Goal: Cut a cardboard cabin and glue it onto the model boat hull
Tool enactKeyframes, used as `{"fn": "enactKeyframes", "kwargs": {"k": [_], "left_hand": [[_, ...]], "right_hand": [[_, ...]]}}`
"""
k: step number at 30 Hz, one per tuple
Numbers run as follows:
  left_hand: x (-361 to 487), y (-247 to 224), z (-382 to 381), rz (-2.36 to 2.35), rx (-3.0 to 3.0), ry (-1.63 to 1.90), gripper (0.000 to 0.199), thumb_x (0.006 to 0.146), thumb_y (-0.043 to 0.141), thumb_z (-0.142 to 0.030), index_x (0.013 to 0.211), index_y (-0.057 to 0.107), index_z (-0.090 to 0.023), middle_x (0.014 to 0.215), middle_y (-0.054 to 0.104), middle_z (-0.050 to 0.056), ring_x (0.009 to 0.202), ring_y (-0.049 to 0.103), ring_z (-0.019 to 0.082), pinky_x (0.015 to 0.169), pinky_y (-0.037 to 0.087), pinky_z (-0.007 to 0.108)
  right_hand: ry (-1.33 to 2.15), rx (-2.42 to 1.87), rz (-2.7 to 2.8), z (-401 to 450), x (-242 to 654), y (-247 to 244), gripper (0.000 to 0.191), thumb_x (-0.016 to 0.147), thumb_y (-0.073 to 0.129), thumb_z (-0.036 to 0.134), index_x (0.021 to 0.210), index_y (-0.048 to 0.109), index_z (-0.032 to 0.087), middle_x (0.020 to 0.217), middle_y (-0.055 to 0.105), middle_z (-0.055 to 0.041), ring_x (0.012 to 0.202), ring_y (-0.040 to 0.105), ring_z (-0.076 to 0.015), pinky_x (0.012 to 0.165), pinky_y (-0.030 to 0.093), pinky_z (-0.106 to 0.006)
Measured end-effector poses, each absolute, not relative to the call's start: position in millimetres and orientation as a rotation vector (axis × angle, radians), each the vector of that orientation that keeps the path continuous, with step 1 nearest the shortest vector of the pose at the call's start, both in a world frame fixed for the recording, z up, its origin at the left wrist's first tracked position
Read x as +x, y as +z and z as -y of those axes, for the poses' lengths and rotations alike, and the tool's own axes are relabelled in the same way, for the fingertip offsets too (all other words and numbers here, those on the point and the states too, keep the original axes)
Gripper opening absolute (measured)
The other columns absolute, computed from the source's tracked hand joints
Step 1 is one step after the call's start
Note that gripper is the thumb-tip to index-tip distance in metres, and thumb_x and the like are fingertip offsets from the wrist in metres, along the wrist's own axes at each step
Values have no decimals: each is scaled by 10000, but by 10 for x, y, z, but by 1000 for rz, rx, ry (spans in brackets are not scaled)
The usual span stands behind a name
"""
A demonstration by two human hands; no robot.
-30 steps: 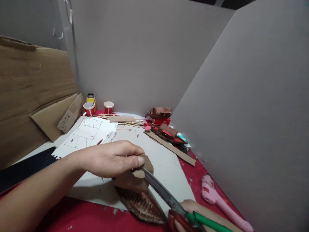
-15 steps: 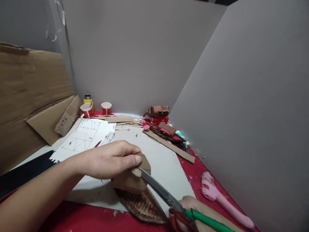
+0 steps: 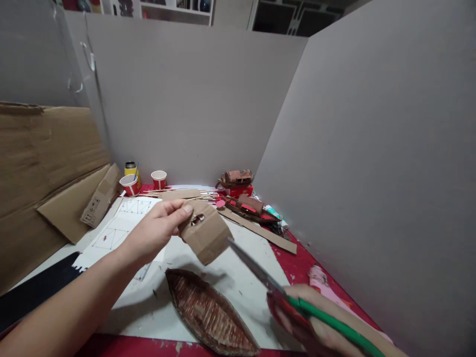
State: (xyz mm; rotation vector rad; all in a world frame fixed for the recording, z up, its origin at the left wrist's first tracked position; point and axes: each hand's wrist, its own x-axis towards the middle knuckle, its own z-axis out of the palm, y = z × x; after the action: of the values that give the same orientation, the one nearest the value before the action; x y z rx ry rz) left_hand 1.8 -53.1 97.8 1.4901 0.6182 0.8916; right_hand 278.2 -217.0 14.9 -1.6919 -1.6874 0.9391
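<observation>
Left hand (image 3: 169, 219) pinching bent cardboard piece (image 3: 208, 233), ragged hole near thumb, held above boat hull (image 3: 212, 313). Right hand (image 3: 327, 331), right of hull, curled round scissors (image 3: 256, 267): steel blades, green and red handles, tips near cardboard edge. Hull brown, pointed, streaky inside. Beyond hull: flat cardboard strip (image 3: 265, 233), paper cup (image 3: 159, 182).

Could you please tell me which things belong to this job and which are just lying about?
In use: scissors in the right hand, cardboard piece in the left hand, perhaps the boat hull.
Seemingly lying about: paper cups, pink tool, yellow flask.
</observation>
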Motion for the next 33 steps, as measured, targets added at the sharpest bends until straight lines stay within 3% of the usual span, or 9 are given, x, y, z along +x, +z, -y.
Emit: {"fn": "enactKeyframes", "kwargs": {"k": [3,5,10,17,22,24,28,33], "left_hand": [[6,973,474,-597,1352,1003,168,786,751,-305,734,676,-164,608,527,-44,539,473,76,517,405,181],[5,966,464,-593,1296,989,154,772,771,-280,775,681,-155,697,597,-18,601,540,84,544,460,184],[39,934,495,-596,1235,957,174,750,798,-230,869,695,-154,858,679,23,741,637,123,628,553,222],[130,953,584,-601,1183,903,183,697,834,-177,827,706,-149,732,667,-14,635,615,78,529,479,139],[172,985,632,-631,1186,1022,213,656,836,-133,826,714,-166,775,701,-9,695,645,107,627,539,190],[178,994,628,-653,1185,1078,208,646,827,-118,808,708,-172,823,713,-2,727,649,119,648,546,209],[169,1007,612,-668,1187,1131,226,649,808,-113,843,718,-185,879,717,-2,802,647,130,708,546,227],[121,1038,615,-627,1197,1152,251,602,838,-135,814,709,-174,825,704,-20,716,616,96,577,440,175]], "right_hand": [[763,-1845,1752,1906,2879,94,440,920,412,612,822,605,228,664,640,-50,579,591,-208,543,435,-304],[393,-2145,1902,1728,2923,26,419,928,403,563,834,613,212,808,714,-80,749,665,-243,670,463,-318],[173,-2381,1896,1576,2928,-111,327,887,504,425,896,675,147,877,754,-199,834,708,-382,669,431,-387],[32,-2299,1920,1601,3006,-94,246,877,566,332,959,695,139,914,749,-170,827,711,-334,684,464,-376],[-60,-2058,1886,1697,2979,1,284,947,521,358,1059,666,140,1104,679,-187,1071,615,-313,844,478,-400],[-27,-1925,1913,1787,2812,111,254,973,500,345,1075,657,173,1093,687,-138,1010,629,-247,848,482,-355],[16,-1365,2237,1895,2274,401,224,988,517,296,921,686,165,792,688,-66,751,614,-189,723,442,-314],[80,-1559,2685,1719,1759,555,181,895,562,148,788,709,151,770,725,-80,680,637,-197,704,448,-327]]}}
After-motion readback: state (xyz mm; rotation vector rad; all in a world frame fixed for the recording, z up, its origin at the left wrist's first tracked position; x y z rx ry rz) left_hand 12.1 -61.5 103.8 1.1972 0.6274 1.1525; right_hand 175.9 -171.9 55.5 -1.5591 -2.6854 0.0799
